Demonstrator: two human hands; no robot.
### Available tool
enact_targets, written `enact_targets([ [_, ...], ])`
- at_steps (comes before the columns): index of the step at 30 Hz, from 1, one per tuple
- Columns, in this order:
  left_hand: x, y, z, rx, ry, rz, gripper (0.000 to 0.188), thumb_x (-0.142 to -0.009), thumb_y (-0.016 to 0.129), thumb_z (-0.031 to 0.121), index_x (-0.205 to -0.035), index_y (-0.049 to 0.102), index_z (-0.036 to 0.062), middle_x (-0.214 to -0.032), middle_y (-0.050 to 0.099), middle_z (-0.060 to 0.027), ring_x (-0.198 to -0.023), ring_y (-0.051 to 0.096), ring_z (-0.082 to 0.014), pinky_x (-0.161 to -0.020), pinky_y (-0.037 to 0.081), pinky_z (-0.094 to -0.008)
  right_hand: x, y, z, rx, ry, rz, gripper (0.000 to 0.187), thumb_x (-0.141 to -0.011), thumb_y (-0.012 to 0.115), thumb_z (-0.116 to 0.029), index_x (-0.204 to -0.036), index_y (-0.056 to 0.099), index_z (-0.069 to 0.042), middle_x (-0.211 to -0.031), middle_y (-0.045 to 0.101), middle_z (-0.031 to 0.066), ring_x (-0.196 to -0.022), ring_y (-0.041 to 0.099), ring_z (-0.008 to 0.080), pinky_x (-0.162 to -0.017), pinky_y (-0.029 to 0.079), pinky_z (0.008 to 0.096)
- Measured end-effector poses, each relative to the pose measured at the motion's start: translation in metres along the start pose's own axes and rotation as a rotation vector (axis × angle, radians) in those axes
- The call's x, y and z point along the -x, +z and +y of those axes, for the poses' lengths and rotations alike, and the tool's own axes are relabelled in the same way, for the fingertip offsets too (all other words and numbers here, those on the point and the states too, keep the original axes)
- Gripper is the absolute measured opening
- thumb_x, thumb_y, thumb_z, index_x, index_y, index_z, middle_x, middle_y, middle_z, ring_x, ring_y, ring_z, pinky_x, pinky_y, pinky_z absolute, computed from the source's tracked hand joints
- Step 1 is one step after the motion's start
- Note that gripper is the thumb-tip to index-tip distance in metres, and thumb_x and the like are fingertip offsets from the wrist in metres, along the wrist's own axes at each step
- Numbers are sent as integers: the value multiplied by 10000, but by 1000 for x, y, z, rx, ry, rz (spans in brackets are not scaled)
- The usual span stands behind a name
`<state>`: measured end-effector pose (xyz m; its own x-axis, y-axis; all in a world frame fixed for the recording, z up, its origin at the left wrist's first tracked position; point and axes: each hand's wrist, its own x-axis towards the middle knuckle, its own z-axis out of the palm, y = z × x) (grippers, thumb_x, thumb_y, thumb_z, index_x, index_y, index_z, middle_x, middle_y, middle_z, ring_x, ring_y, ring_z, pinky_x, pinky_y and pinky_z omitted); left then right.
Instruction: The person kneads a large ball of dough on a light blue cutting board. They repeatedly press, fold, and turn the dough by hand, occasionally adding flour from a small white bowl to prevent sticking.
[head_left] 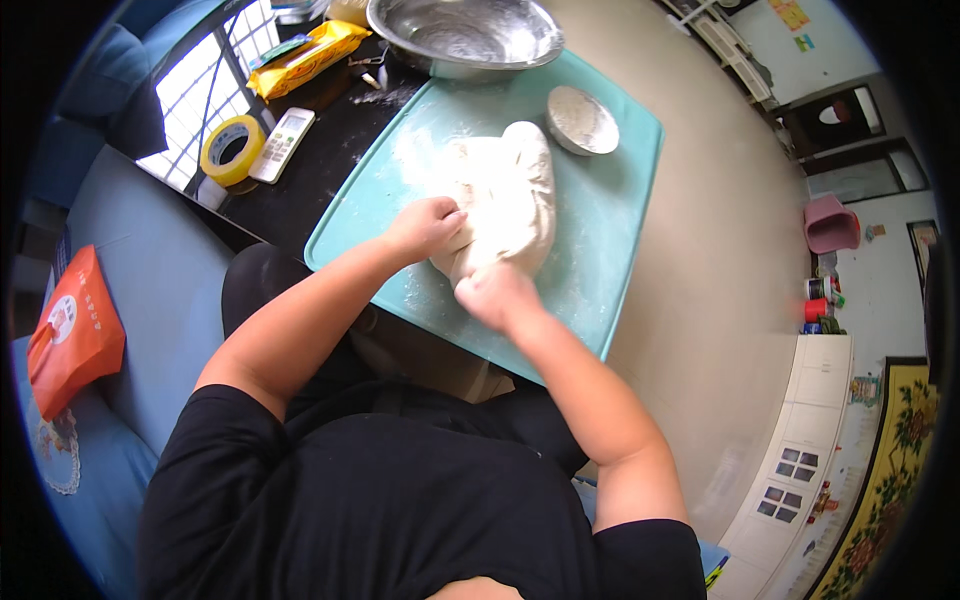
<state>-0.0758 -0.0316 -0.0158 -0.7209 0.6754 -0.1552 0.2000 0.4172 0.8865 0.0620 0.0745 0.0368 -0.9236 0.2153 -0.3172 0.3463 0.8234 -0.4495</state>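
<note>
A large lump of white dough [508, 195] lies on a turquoise board [600, 260] dusted with flour. My left hand [428, 228] is closed on the dough's left edge, its fingers curled into it. At the near edge my right hand [497, 293], slightly blurred, is balled against the dough, with its fingertips mostly hidden. The lump is folded and creased, and a rounded bulge sticks up at its far end. Beyond it to the right, a small metal bowl [583, 120] holding flour stands on the board.
A wide metal basin [470, 35] stands at the board's far edge. On the black table [335, 130] to the left are a yellow tape roll [232, 150], a white remote control [283, 145] and a yellow packet [310, 60]. An orange bag [80, 335] rests on the blue sofa [150, 240].
</note>
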Motion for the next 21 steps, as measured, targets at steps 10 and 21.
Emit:
enact_targets([
  [10, -15, 12, -19, 183, -49, 106, 321, -877, 527, 313, -956, 628, 18, -892, 642, -205, -852, 610, -348, -778, 474, -397, -99, -44, -2, -273, 345, -347, 342, -818, 487, -255, -915, 653, 28, -854, 646, 146, -782, 610, 228, -710, 477, 340],
  [21, -42, -12, -22, 26, 9, 597, 533, -764, 687, 295, -1158, 543, -33, -1115, 590, -234, -1075, 555, -341, -903, 448, -388, -82, -24, -10, 131, 137, 139, 400, -848, 502, -370, -876, 672, -10, -965, 657, 217, -919, 625, 367, -850, 475, 412],
])
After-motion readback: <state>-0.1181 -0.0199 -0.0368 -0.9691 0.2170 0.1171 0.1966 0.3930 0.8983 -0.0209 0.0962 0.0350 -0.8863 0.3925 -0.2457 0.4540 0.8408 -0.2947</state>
